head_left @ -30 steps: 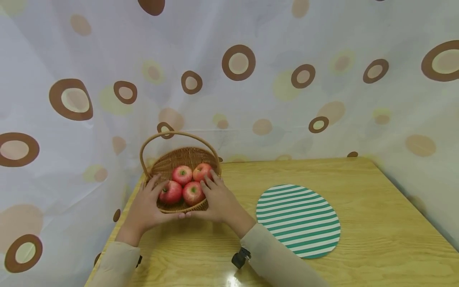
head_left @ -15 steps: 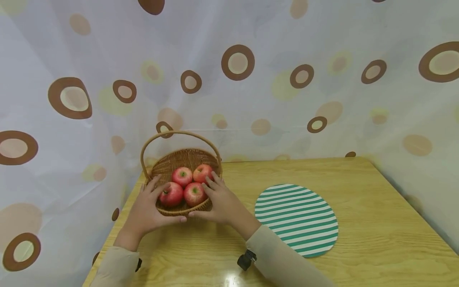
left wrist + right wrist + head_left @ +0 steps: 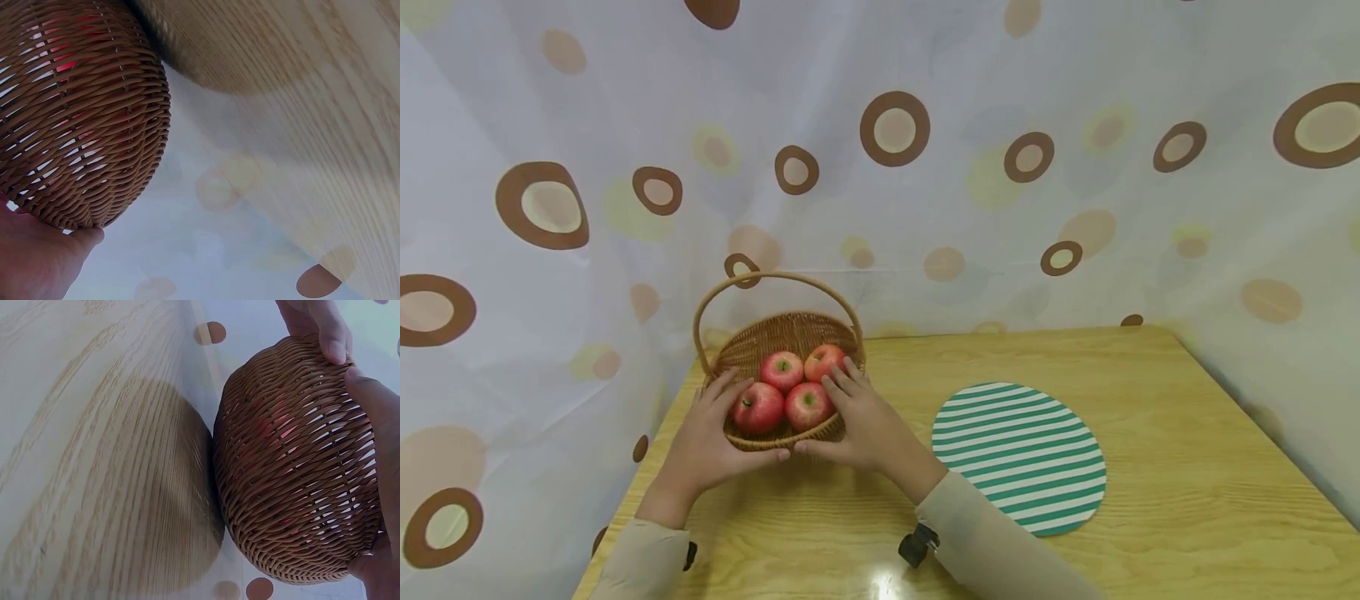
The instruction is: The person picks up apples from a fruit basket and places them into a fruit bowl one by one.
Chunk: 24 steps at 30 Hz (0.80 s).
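Head view: a woven wicker basket [image 3: 752, 342] with an arched handle [image 3: 775, 279] sits at the far left corner of the wooden table [image 3: 1150, 517], close to the curtain. It contains four red apples [image 3: 782, 371]. The left hand [image 3: 711, 437] grips the basket's left side, thumb along the near rim, fingers curled over the edge beside the front left apple. The right hand [image 3: 857, 417] grips the right side, thumb under the near rim, fingers lying over the rim and touching the two apples on the right. In the wrist views, the thumbs press the outer weave, and a shadow on the table beneath the basket suggests that it is lifted. A round green-and-white striped mat [image 3: 1018, 454] lies flat to the right, apart from the basket. A white curtain [image 3: 1000, 167] with brown rings encloses the table on three sides.
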Motion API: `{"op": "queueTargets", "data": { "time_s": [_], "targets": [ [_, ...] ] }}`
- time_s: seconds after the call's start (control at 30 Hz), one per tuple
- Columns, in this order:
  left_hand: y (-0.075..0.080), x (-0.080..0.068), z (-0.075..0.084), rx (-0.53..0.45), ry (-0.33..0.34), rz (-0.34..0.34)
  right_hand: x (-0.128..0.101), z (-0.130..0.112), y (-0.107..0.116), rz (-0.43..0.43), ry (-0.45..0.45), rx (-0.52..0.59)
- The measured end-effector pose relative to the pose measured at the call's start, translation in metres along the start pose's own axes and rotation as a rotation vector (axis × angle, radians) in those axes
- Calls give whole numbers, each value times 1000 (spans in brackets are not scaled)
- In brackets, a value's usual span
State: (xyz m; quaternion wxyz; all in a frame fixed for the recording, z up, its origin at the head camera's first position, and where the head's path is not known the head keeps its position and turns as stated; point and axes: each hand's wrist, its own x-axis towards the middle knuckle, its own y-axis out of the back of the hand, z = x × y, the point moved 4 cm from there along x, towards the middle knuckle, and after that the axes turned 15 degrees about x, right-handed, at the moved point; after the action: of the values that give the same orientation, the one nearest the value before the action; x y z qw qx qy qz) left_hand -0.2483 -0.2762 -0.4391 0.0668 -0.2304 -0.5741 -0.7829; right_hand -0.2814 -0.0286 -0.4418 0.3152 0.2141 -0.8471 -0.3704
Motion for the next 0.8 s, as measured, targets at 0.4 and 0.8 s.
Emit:
{"op": "queueTargets", "data": {
  "time_s": [0.4, 0.8],
  "targets": [
    [-3, -3, 12, -9, 3, 14, -10, 2, 5, 41, 27, -18],
    [-3, -13, 30, 4, 1, 27, -28, -2, 13, 38, 49, -7]
  ]
}}
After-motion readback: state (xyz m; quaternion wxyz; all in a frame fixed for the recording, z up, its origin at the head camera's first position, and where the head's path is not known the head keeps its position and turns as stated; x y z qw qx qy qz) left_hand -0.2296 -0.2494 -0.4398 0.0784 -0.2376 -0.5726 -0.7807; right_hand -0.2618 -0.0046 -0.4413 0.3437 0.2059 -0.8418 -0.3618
